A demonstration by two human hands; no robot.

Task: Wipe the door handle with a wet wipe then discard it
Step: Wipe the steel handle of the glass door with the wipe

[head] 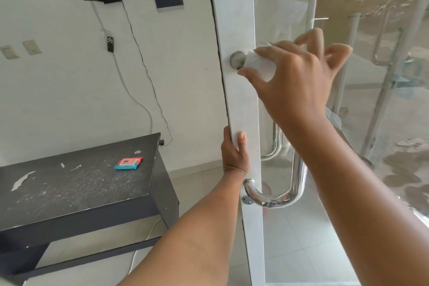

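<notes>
A chrome pull handle (294,183) runs down a white-framed glass door (234,18). Its upper mount (236,59) sits on the frame; its lower bend curves out near the keyhole. My right hand (294,81) presses a white wet wipe (260,62) against the handle's top end beside that mount. The wipe is folded under my thumb and fingers. My left hand (234,155) grips the door's edge partway down, thumb on the front face. The handle's middle is hidden behind my right forearm.
A worn black table (69,193) stands at the left with a red and teal wipe packet (128,163) on it. Cables, a router and a plaque hang on the white wall. A second glass door with its own handle (383,37) shows at the right.
</notes>
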